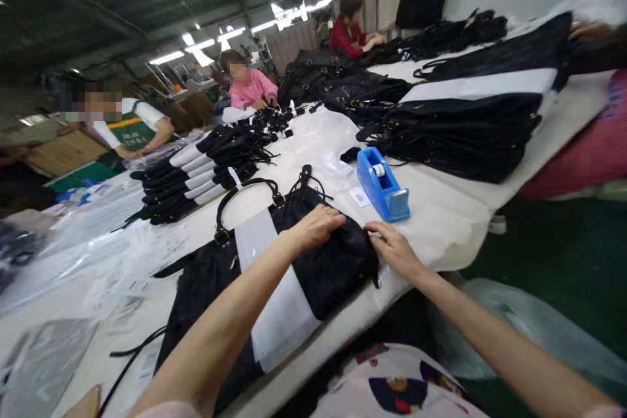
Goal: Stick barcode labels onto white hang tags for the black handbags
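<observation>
A black bag point(333, 268) lies flat on the table in front of me, with a white paper band point(277, 300) across its middle and a curved handle point(247, 192) at its far side. My left hand point(321, 225) is closed on the black fabric right of the band, its fingertips bent into the cloth. At the bag's right end is my right hand point(392, 245), fingers apart, with the fingertips near the bag's edge. A blue tape dispenser point(382, 184) stands just beyond my right hand, beside a small white tag point(360, 196).
Stacked black bags point(455, 137) lie at the back right, and banded black bundles point(196, 176) at the left. Clear plastic bags point(112, 255) cover the table's left side. Several people work across the table. The table edge point(441, 261) runs close to my right arm.
</observation>
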`<state>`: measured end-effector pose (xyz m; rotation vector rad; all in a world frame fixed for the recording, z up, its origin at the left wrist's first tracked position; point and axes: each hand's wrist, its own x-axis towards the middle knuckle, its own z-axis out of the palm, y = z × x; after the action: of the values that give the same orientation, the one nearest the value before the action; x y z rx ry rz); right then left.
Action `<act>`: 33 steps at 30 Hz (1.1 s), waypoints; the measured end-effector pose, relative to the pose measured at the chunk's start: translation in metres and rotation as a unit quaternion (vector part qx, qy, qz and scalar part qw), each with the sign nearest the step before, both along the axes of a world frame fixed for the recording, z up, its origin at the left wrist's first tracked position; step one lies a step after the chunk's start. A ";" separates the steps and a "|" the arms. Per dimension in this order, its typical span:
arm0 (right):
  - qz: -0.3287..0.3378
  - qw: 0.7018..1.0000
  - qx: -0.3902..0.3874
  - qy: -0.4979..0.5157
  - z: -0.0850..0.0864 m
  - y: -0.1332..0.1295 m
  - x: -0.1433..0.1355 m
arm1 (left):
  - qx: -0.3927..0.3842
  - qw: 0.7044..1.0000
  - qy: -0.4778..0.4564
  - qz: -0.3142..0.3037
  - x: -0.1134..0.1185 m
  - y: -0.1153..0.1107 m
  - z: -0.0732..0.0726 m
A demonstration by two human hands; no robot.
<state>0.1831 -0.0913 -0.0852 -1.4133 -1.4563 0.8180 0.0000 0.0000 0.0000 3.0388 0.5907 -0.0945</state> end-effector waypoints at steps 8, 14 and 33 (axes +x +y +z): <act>0.438 0.886 -0.091 0.122 0.025 0.041 -0.006 | -0.046 0.988 -0.135 0.067 -0.029 0.006 0.023; 0.499 0.813 -0.252 0.164 0.021 0.061 -0.011 | -0.058 0.982 -0.164 0.079 -0.035 -0.010 0.024; 0.211 0.972 0.095 0.048 0.024 -0.006 -0.017 | -0.090 0.977 -0.161 0.104 -0.055 -0.008 0.027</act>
<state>0.1657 -0.0976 -0.0617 -0.9186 -1.7372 0.9628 -0.0550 -0.0078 0.0273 2.7143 0.8124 0.3262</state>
